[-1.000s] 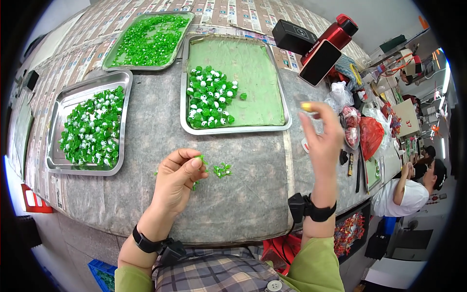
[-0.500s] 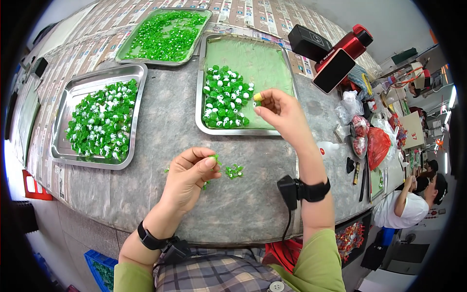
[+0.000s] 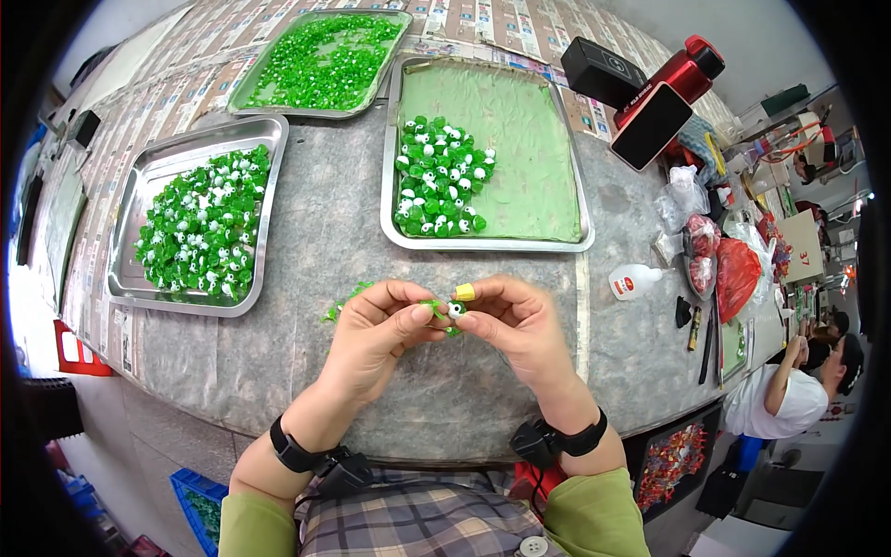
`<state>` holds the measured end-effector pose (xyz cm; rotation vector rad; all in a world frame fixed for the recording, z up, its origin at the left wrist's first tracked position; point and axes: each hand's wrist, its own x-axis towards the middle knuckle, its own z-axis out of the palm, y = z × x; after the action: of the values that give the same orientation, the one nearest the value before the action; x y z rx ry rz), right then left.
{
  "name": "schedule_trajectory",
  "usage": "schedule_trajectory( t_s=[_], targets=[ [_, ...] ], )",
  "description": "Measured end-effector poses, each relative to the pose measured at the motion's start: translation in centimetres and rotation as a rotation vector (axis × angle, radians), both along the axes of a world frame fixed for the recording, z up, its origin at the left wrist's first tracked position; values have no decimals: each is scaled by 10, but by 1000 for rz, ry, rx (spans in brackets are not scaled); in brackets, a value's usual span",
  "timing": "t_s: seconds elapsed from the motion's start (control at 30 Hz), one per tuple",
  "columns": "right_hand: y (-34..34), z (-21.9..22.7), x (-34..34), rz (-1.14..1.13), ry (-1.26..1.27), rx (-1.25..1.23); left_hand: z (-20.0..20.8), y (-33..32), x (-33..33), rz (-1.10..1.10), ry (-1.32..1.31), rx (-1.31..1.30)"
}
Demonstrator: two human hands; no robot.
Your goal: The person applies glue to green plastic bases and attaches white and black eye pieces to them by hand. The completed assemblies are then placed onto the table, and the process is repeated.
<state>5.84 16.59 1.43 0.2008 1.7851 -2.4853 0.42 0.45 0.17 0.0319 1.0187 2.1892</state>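
My left hand (image 3: 369, 336) pinches a small bright-green plastic piece (image 3: 432, 306) between thumb and forefinger. My right hand (image 3: 525, 334), with a yellow cover (image 3: 464, 291) on a fingertip, holds a small green-and-white frog-head piece (image 3: 456, 309) with a black eye dot. The two pieces meet, or nearly so, in front of me; the fingers hide whether they are joined. Loose green pieces (image 3: 345, 299) lie on the grey tabletop by my left hand. Beyond my hands, a green-lined metal tray (image 3: 524, 167) has similar frog heads heaped at its left.
At the left stands a metal tray (image 3: 130, 269) of green-and-white pieces; farther back is another tray (image 3: 401, 26) of small green pieces. On the right are a white bottle (image 3: 635, 281), a phone (image 3: 652, 130), a red flask (image 3: 691, 74) and plastic bags (image 3: 738, 274). A person (image 3: 780, 399) sits beyond.
My right hand has come back from the green-lined tray to my left hand, bringing the frog head. The left hand has shifted slightly right.
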Motion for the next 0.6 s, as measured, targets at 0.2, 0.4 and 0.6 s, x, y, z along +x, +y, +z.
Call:
schedule_trajectory(
  t_s=[0.2,0.4,0.6],
  targets=[
    [-7,3,3,-45,-8,-1,-2,-1,1,28,-6,2],
    [-8,6,4,-92,39,46,-1,-1,1,42,15,-61],
    [-9,9,4,-89,62,111,-2,1,3,47,54,-108]
  ],
)
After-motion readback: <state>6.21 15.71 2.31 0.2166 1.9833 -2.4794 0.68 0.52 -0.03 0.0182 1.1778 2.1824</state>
